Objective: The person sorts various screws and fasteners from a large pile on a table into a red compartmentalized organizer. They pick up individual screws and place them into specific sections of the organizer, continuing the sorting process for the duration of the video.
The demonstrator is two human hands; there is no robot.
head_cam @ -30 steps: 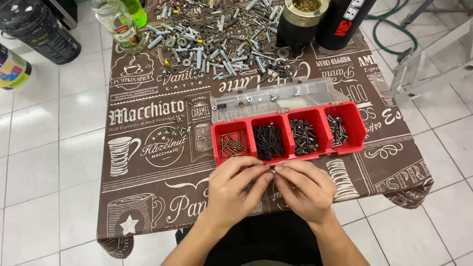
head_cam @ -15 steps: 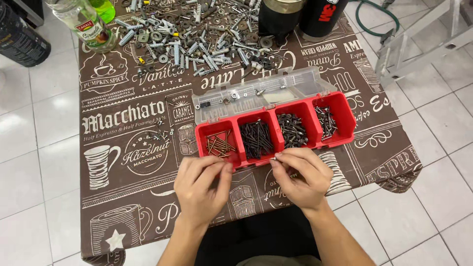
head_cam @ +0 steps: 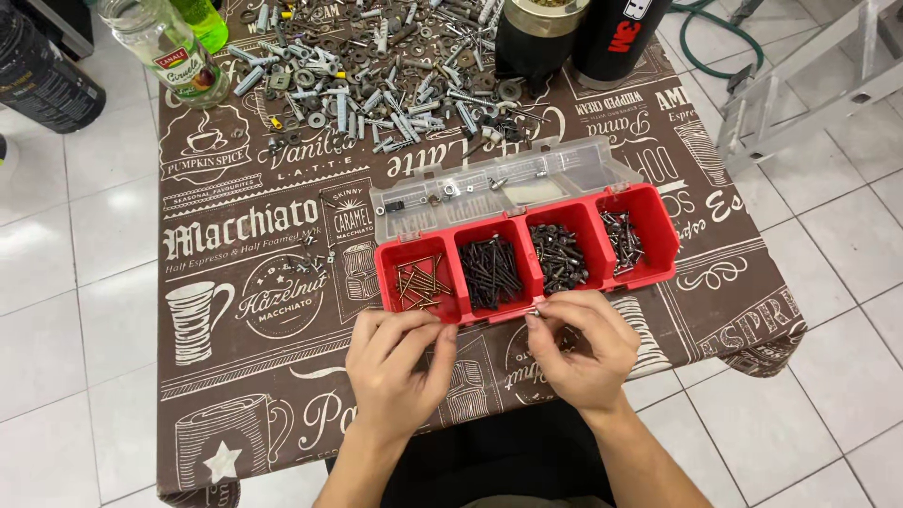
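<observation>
A red organizer box (head_cam: 658,259) with four compartments lies on the brown printed tablecloth (head_cam: 254,282), its clear lid (head_cam: 499,183) folded open behind it. The left compartment holds brass nails (head_cam: 419,280); the other three hold dark screws (head_cam: 489,268). My left hand (head_cam: 400,372) rests just in front of the box's left end, fingers curled in, with nothing visible in it. My right hand (head_cam: 583,348) is at the front rim near the middle divider. Its thumb and forefinger pinch a small metal piece (head_cam: 534,313), too tiny to identify.
A heap of loose bolts, washers and screws (head_cam: 376,66) covers the far end of the table. Around it stand a glass bottle (head_cam: 165,47), a green bottle (head_cam: 202,19) and two dark cans (head_cam: 531,33). A metal frame (head_cam: 809,75) stands on the tiled floor at right.
My hands were joined close together in front of the box. They have drawn apart, and the right hand's fingertips have come up to the box's front rim.
</observation>
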